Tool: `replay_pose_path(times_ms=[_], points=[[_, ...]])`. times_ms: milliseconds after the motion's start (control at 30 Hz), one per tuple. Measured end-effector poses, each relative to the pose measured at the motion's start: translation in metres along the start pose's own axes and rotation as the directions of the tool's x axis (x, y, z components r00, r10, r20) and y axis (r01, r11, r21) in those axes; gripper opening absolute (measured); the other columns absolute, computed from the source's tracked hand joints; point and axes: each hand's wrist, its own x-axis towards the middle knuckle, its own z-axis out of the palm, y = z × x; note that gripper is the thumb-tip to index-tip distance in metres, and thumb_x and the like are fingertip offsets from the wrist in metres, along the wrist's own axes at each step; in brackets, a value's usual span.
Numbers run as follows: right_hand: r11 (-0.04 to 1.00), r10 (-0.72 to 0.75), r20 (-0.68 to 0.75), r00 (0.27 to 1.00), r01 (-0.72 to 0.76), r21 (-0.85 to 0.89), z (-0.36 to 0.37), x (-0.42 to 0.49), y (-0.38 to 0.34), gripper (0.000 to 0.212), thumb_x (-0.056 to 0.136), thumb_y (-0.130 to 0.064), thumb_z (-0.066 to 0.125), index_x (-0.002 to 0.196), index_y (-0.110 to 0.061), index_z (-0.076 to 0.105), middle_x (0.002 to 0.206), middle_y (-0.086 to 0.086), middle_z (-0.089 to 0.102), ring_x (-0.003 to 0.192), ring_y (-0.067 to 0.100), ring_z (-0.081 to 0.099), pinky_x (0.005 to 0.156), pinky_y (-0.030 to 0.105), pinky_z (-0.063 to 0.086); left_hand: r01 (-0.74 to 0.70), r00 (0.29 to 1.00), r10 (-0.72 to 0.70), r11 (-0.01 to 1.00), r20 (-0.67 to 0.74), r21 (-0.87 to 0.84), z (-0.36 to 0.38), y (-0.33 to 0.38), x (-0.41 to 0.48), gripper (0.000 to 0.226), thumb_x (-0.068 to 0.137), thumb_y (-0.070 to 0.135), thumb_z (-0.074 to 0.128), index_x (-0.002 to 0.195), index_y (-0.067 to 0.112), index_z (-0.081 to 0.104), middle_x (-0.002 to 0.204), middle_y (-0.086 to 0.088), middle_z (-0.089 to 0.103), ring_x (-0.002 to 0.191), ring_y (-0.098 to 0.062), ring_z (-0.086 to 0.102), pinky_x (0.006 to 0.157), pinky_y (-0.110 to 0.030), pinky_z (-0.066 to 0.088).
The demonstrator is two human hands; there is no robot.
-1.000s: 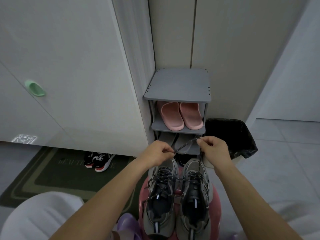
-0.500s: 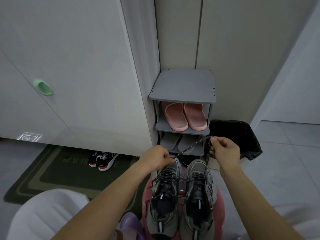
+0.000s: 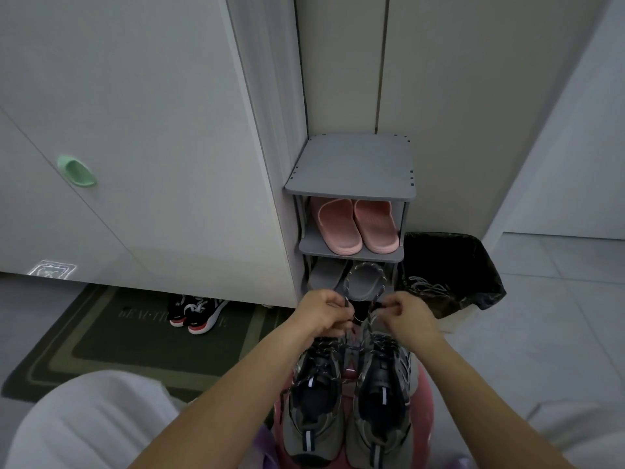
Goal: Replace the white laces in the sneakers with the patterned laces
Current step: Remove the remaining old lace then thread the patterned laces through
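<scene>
Pinching a dark speckled rope lace (image 3: 368, 265) looped toward twelve o'clock, the left hand (image 3: 324, 311) and right hand (image 3: 404, 314) appear mid-knot; both grey mesh sneakers (image 3: 382, 394) look relaced, only tying remains.

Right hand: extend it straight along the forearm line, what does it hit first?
Likely the patterned lace loop that the right hand itself pinches, arched just ahead of it. Past that, the grey slipper on the lower shelf of the shoe rack; depth there is hard to judge.
</scene>
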Motion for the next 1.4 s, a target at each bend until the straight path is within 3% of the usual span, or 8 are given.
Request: replay_pose_path(times_ms=[67, 167, 367, 600, 800, 1000, 1167, 1400], points=[[0.944, -0.055, 0.072, 0.996, 0.075, -0.322, 0.004, -0.005, 0.008, 0.026, 0.09, -0.014, 0.054, 0.065, -0.023, 0.05, 0.067, -0.005, 0.052, 0.072, 0.017, 0.054, 0.058, 0.025, 0.039, 0.0, 0.999, 0.001, 1.0, -0.033, 0.008, 0.006, -0.005, 0.003, 0.016, 0.086, 0.008, 0.066, 0.101, 0.006, 0.06, 0.085, -0.008, 0.067, 0.059, -0.006, 0.066, 0.054, -0.018, 0.055], [0.858, -0.038, 0.201, 0.979, 0.134, -0.496, 0.015, -0.013, 0.02, 0.037, 0.088, -0.015, 0.052, 0.056, -0.027, 0.037, 0.067, -0.005, 0.048, 0.078, 0.023, 0.056, 0.06, 0.028, 0.039, 0.008, 0.998, -0.008, 1.0, -0.056, 0.004, 0.017, -0.01, 0.007, 0.008, 0.086, 0.005, 0.066, 0.089, 0.009, 0.059, 0.081, -0.007, 0.065, 0.061, -0.009, 0.066, 0.055, -0.017, 0.056], [0.866, -0.127, 0.292, 0.948, 0.25, -0.433, 0.013, -0.019, 0.025, 0.012, 0.088, -0.02, 0.054, 0.084, -0.025, 0.064, 0.093, -0.002, 0.066, 0.091, 0.018, 0.06, 0.078, 0.03, 0.047, 0.017, 0.999, -0.01, 0.99, -0.05, 0.143, 0.031, -0.023, 0.014, 0.019, 0.082, 0.0, 0.067, 0.074, 0.014, 0.056, 0.069, -0.003, 0.06, 0.06, -0.011, 0.06, 0.053, -0.019, 0.052], [0.871, -0.022, 0.153, 0.988, 0.094, -0.483, 0.012, -0.014, 0.035, 0.037, 0.09, -0.018, 0.051, 0.055, -0.024, 0.039, 0.083, 0.007, 0.053, 0.073, 0.022, 0.049, 0.063, 0.027, 0.035, 0.047, 0.997, -0.037, 0.985, -0.065, 0.163, 0.033, -0.028, 0.021, 0.021, 0.085, 0.0, 0.064, 0.071, 0.012, 0.053, 0.07, -0.003, 0.06, 0.059, -0.009, 0.061, 0.05, -0.016, 0.052], [0.887, -0.017, 0.148, 0.989, 0.083, -0.454, 0.016, -0.015, 0.035, 0.038, 0.091, -0.019, 0.051, 0.055, -0.026, 0.044, 0.082, 0.006, 0.057, 0.073, 0.019, 0.051, 0.064, 0.024, 0.037, 0.034, 0.996, -0.021, 0.987, -0.082, 0.159, 0.035, -0.032, 0.024, 0.023, 0.082, -0.001, 0.067, 0.07, 0.012, 0.052, 0.069, -0.003, 0.061, 0.054, -0.007, 0.061, 0.048, -0.016, 0.052], [0.905, -0.009, 0.157, 0.988, 0.075, -0.419, 0.017, -0.011, 0.04, 0.035, 0.09, -0.021, 0.054, 0.055, -0.022, 0.048, 0.084, 0.009, 0.065, 0.076, 0.021, 0.057, 0.066, 0.026, 0.042, 0.0, 0.994, 0.023, 0.975, -0.102, 0.222, 0.035, -0.033, 0.024, 0.03, 0.077, -0.006, 0.069, 0.064, 0.012, 0.049, 0.064, -0.004, 0.057, 0.054, -0.015, 0.057, 0.06, -0.031, 0.055], [0.926, -0.021, 0.138, 0.99, 0.072, -0.37, 0.019, -0.01, 0.042, 0.022, 0.09, -0.021, 0.056, 0.081, -0.005, 0.069, 0.086, 0.012, 0.068, 0.074, 0.019, 0.057, 0.065, 0.026, 0.042, -0.008, 0.996, 0.032, 0.964, -0.085, 0.267, 0.036, -0.031, 0.019, 0.027, 0.078, -0.006, 0.066, 0.068, 0.012, 0.049, 0.065, -0.003, 0.057, 0.046, -0.006, 0.057, 0.046, -0.016, 0.049], [0.929, -0.052, 0.119, 0.992, 0.091, -0.358, 0.019, -0.01, 0.045, 0.021, 0.089, -0.022, 0.056, 0.085, -0.008, 0.071, 0.088, 0.009, 0.069, 0.082, 0.021, 0.063, 0.07, 0.027, 0.046, -0.074, 0.987, 0.141, 0.818, -0.075, 0.57, 0.035, -0.026, 0.014, 0.018, 0.079, 0.01, 0.065, 0.071, 0.016, 0.05, 0.062, 0.005, 0.05, 0.048, -0.004, 0.043, 0.033, -0.006, 0.029]])
